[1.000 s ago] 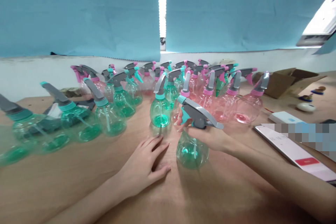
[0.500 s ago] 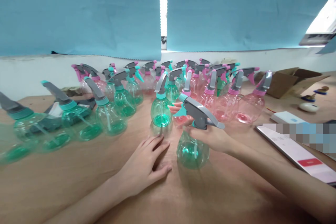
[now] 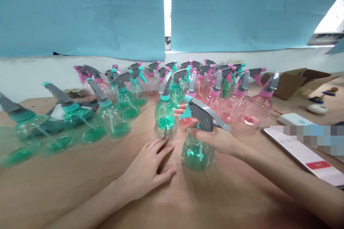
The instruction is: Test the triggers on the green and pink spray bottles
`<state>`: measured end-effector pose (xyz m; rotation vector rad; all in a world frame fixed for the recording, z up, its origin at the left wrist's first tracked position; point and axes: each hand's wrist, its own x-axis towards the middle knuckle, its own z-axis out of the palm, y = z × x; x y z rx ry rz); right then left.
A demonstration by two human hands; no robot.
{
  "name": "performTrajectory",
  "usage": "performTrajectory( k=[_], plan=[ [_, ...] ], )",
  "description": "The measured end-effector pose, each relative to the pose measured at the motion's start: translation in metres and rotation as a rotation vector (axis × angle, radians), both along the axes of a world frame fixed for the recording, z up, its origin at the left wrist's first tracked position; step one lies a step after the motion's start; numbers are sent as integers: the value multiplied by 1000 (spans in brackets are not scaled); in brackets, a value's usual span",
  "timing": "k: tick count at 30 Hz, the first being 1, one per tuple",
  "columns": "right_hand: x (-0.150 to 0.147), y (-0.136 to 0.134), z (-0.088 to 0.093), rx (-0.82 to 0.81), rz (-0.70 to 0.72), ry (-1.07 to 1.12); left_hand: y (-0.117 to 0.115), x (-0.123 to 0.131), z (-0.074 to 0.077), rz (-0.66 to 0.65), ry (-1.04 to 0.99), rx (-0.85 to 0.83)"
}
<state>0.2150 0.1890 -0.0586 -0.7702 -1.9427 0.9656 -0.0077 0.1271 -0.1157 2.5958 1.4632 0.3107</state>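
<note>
Right hand (image 3: 218, 139) around green bottle (image 3: 195, 159), fingers (image 3: 179, 111) straighter than 1 second ago

Likely a workroom: spray bottles (image 3: 166, 114) crowd the desk (image 3: 172, 204) beyond the right grip (image 3: 215, 139), a cardboard box (image 3: 286, 86) farther right, blue cloth (image 3: 80, 14) hanging behind.

Clear green spray bottle (image 3: 198, 154)
Upright on the tabletop (image 3: 163, 209), gripped below its grey head (image 3: 203, 114), teal trigger (image 3: 185, 113) pointing left.

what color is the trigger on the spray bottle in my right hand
The trigger is turquoise, seen best in the head view.
</note>
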Motion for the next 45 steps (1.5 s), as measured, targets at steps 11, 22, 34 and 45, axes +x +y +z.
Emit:
performTrajectory(
  k=[11,22,34,45],
  plan=[
    [-4,-1,3,-28,69,114,-1,3,4,-4,12,-3],
    [-2,-2,3,12,-13,33,0,0,-2,-16,0,19],
    [0,-6,1,45,-143,-46,-2,1,1,-10,4,-1],
    [-3,-8,5,19,-98,-8,-5,2,2,-4,-19,-9]
  ],
)
